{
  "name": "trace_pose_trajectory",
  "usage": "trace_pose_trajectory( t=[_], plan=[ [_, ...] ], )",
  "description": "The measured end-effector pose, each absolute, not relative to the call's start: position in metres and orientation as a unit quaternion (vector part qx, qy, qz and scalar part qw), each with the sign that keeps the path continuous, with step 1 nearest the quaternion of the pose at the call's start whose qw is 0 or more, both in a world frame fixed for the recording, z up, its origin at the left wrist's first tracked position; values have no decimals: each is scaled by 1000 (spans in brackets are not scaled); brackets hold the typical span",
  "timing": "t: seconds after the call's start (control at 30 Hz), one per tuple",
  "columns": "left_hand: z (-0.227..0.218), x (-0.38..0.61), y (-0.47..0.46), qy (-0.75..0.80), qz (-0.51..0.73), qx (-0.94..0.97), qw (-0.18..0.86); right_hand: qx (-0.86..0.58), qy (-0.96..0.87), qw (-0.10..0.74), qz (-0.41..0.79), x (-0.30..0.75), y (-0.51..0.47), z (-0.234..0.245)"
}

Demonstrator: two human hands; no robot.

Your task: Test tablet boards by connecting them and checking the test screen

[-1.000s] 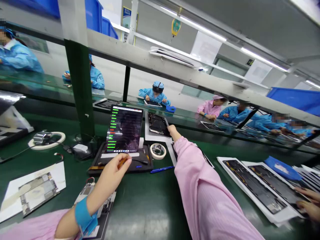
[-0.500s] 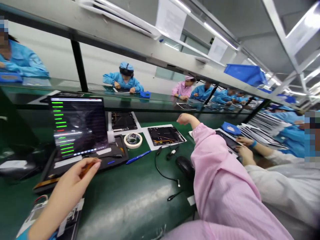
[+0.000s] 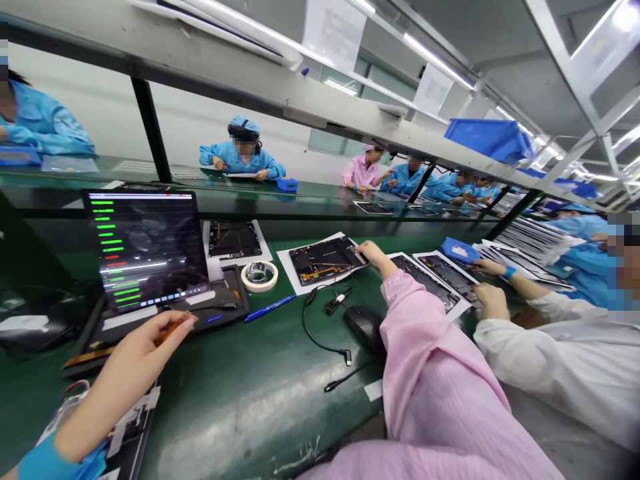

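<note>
My left hand [image 3: 145, 353], with a blue band at the wrist, is closed around a small amber-orange strip [image 3: 173, 328], mostly hidden by the fingers. It is in front of an opened laptop [image 3: 150, 253] with green bars on its screen. My right hand [image 3: 374, 255], in a pink sleeve, has its fingers closed on the right edge of a black laptop panel [image 3: 325, 257] with orange flex cables. The panel lies on a white sheet [image 3: 290, 267]. Below it are a black cable [image 3: 313, 337] and a mouse [image 3: 365, 327].
A masking tape roll [image 3: 259, 276] and a blue pen [image 3: 270, 309] lie near the laptop. Another panel [image 3: 235, 239] sits behind. At right, a co-worker in white [image 3: 530, 353] handles further panels [image 3: 445, 272]. Below my left forearm lies an opened device [image 3: 133, 433]. A shelf beam [image 3: 280, 100] crosses overhead.
My right hand has come down onto the panel's right edge, and the panel with its sheet has turned and shifted slightly. My left hand still holds the strip. The view has shifted a little.
</note>
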State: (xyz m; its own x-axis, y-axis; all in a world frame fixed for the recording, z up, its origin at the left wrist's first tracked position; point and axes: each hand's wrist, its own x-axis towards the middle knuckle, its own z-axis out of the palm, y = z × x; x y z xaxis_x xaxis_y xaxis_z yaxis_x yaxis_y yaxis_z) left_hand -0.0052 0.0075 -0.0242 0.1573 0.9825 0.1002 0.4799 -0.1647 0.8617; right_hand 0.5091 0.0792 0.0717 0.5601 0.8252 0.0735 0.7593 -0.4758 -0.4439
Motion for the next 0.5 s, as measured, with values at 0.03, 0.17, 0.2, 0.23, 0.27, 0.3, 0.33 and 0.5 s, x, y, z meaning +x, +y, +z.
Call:
trace_pose_trajectory(
  t=[0.03, 0.17, 0.2, 0.23, 0.27, 0.3, 0.33, 0.5],
  plan=[
    [-24, -5, 7, 537, 353, 680, 352, -843, -481, 236, 47, 502, 78, 84],
    [-20, -5, 5, 528, 352, 685, 358, -766, -564, 302, -65, 454, 56, 144],
    [-19, -4, 5, 524, 355, 682, 366, -733, -594, 319, -93, 441, 46, 159],
    [-19, -5, 5, 520, 361, 678, 375, -673, -636, 351, -140, 430, 35, 173],
    [-19, -5, 7, 515, 367, 673, 384, -620, -660, 386, -174, 420, 24, 186],
    [-19, -5, 8, 510, 373, 667, 394, -587, -665, 422, -188, 413, 14, 196],
    [-19, -6, 9, 506, 379, 661, 403, -568, -658, 460, -183, 408, 5, 203],
    [-13, -8, 11, 507, 424, 596, 457, -618, -538, 553, 149, 393, -26, 185]
  ],
)
